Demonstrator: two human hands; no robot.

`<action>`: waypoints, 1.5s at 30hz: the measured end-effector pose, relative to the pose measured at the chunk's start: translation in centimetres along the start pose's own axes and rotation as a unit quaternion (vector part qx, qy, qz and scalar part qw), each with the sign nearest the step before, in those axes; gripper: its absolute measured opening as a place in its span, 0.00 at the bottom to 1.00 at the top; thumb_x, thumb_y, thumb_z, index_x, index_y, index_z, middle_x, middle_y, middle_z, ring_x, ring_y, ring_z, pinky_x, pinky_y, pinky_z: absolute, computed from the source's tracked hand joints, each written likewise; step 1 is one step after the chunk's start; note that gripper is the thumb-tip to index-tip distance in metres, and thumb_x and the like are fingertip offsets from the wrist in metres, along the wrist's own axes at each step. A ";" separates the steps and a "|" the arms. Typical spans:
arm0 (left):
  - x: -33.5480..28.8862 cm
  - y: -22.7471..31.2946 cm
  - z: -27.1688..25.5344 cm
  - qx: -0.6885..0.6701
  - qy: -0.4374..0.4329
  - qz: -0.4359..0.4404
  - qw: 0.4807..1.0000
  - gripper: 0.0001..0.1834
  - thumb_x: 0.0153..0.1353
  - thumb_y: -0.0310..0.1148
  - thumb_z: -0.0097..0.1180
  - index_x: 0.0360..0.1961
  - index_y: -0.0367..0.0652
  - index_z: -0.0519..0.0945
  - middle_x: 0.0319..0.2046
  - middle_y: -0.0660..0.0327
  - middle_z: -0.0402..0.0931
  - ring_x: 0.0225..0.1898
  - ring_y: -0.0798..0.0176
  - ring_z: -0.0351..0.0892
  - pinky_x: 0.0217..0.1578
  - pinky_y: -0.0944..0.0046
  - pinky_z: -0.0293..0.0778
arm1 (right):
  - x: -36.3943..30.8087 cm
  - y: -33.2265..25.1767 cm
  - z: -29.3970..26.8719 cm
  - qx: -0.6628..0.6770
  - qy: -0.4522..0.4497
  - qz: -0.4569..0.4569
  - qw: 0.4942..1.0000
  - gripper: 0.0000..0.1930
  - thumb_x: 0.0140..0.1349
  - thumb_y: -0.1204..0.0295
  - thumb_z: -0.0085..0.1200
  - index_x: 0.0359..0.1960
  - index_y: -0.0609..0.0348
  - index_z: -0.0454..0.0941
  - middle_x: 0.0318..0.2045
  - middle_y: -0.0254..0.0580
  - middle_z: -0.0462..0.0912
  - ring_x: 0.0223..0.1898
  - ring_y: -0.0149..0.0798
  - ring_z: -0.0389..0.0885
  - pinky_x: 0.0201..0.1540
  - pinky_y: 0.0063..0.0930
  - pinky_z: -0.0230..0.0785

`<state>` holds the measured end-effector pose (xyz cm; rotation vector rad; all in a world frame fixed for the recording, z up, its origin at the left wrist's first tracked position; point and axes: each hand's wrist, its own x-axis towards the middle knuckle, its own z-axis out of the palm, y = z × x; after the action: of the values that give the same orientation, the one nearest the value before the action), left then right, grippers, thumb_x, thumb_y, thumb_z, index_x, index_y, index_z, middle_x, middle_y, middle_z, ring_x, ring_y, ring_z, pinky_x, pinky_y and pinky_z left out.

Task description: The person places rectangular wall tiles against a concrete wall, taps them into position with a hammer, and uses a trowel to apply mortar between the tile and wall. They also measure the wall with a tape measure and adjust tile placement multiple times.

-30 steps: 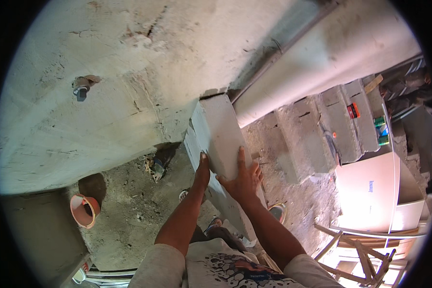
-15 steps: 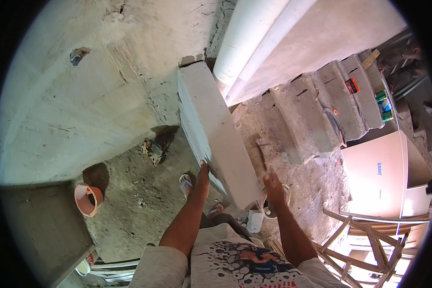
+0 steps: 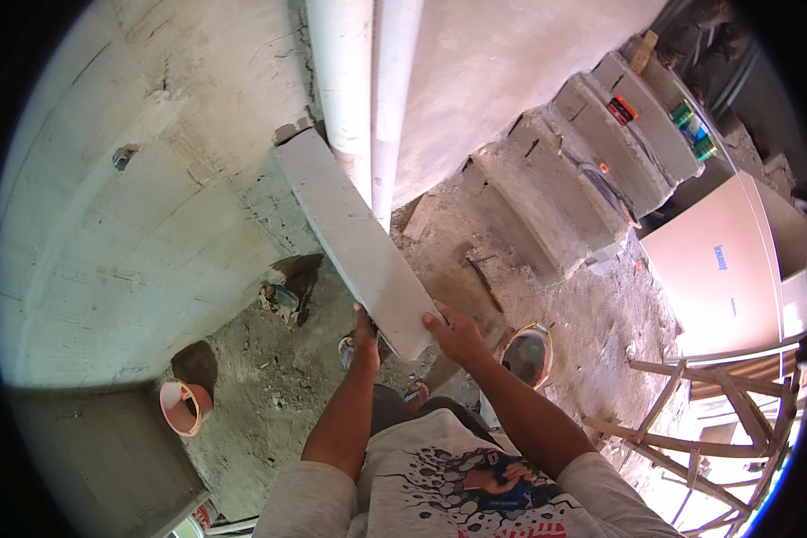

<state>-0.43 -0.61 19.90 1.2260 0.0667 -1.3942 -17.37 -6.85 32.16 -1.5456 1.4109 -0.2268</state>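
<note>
I hold a long pale grey concrete block (image 3: 354, 238) by its near end, and it slants up and away toward the rough wall. My left hand (image 3: 364, 330) grips its underside at the near left corner. My right hand (image 3: 457, 334) clasps the near right corner from the side. The far end of the block sits next to two white pipes (image 3: 368, 81) that run up the wall. Below the block I see my sandalled feet on the dirt ground.
An orange pipe end (image 3: 185, 405) sticks out of the ground at the left. A bucket (image 3: 527, 355) stands by my right arm, with a hammer (image 3: 481, 276) on the dirt. Concrete steps (image 3: 592, 161) rise at the right, beside boards (image 3: 722, 269) and a wooden frame (image 3: 708, 421).
The block has swung from near upright close to me to a long slant with its far end beside the pipes. Both hands slid to its near end.
</note>
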 end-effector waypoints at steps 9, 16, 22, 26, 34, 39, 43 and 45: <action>0.8 -2.0 -1.3 0.029 0.025 0.012 0.999 0.39 0.68 0.64 0.34 0.71 0.50 0.54 0.65 0.62 0.62 0.65 0.60 0.59 0.64 0.56 0.55 | -0.1 -0.4 -0.5 -0.005 -0.024 0.010 1.000 0.34 0.61 0.45 0.52 0.62 0.54 0.70 0.50 0.61 0.79 0.54 0.56 0.77 0.57 0.42 0.68; -2.1 2.5 -0.3 0.060 0.132 0.110 0.983 0.48 0.62 0.70 0.39 0.72 0.46 0.50 0.70 0.53 0.52 0.71 0.52 0.50 0.67 0.54 0.50 | -1.2 -1.9 -1.0 -0.066 0.009 -0.024 0.997 0.32 0.61 0.45 0.50 0.62 0.49 0.70 0.47 0.58 0.81 0.51 0.54 0.79 0.54 0.43 0.69; -5.2 12.3 4.2 0.356 0.163 0.348 0.852 0.53 0.59 0.64 0.51 0.72 0.38 0.46 0.69 0.42 0.49 0.69 0.42 0.53 0.63 0.50 0.60 | -2.1 -2.2 -1.0 -0.068 0.022 0.008 0.997 0.33 0.61 0.44 0.52 0.63 0.50 0.69 0.42 0.56 0.81 0.46 0.52 0.81 0.50 0.43 0.71; -3.1 14.8 7.5 0.496 0.198 0.365 0.763 0.53 0.59 0.62 0.53 0.71 0.34 0.47 0.69 0.40 0.50 0.66 0.41 0.58 0.63 0.51 0.61 | -1.9 -1.4 -0.2 -0.038 0.026 0.005 0.999 0.34 0.62 0.43 0.50 0.63 0.52 0.69 0.47 0.54 0.79 0.50 0.55 0.78 0.52 0.47 0.70; 1.9 12.9 5.7 0.430 0.222 0.360 0.798 0.53 0.59 0.61 0.55 0.69 0.28 0.50 0.66 0.37 0.55 0.64 0.42 0.62 0.62 0.53 0.62 | -1.8 0.7 1.7 0.017 0.134 -0.057 0.989 0.33 0.61 0.45 0.52 0.55 0.63 0.72 0.47 0.55 0.78 0.48 0.59 0.75 0.52 0.47 0.69; 2.5 13.3 4.8 0.463 0.234 0.345 0.782 0.53 0.60 0.62 0.53 0.69 0.30 0.49 0.67 0.39 0.53 0.66 0.42 0.59 0.64 0.54 0.59 | -1.6 0.5 1.0 0.015 0.127 -0.069 0.989 0.30 0.60 0.47 0.53 0.51 0.63 0.73 0.46 0.54 0.77 0.48 0.56 0.74 0.51 0.47 0.68; 1.9 13.7 5.8 0.498 0.262 0.331 0.757 0.51 0.61 0.62 0.52 0.70 0.31 0.50 0.67 0.40 0.55 0.65 0.42 0.61 0.63 0.54 0.60 | -1.6 1.1 0.6 0.049 0.101 -0.072 0.991 0.31 0.61 0.47 0.53 0.54 0.61 0.70 0.48 0.53 0.75 0.50 0.55 0.72 0.55 0.45 0.66; 1.2 13.6 6.8 0.503 0.269 0.319 0.757 0.49 0.62 0.61 0.50 0.70 0.33 0.51 0.67 0.40 0.56 0.65 0.43 0.61 0.63 0.53 0.61 | -1.6 3.4 1.3 0.092 0.136 -0.118 0.979 0.31 0.62 0.47 0.52 0.56 0.60 0.69 0.50 0.53 0.74 0.52 0.55 0.71 0.56 0.44 0.65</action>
<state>5.99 -9.85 30.20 2.2369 -0.7386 -0.3499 -19.15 -4.25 29.77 -1.5673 1.3672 -0.7163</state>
